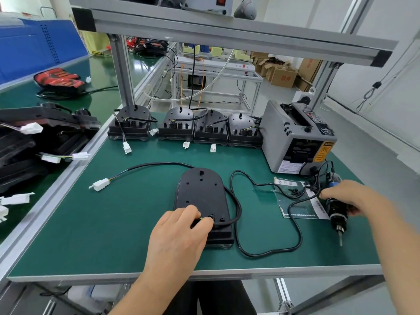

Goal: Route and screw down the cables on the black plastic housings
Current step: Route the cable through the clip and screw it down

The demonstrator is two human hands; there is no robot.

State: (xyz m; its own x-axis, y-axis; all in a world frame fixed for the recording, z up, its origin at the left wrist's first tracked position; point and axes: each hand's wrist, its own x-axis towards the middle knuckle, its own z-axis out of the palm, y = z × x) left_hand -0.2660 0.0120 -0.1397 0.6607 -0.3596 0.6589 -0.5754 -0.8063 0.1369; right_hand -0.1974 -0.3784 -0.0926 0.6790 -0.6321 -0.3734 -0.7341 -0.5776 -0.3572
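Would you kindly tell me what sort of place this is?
Probably a factory assembly station: a green-matted workbench, a row of identical black housings, and an electric screwdriver beside a tape dispenser.

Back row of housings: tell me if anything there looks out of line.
Only slightly: the leftmost housing stands apart from the other three, which sit side by side; a white connector lies in the gap. No damage shows.
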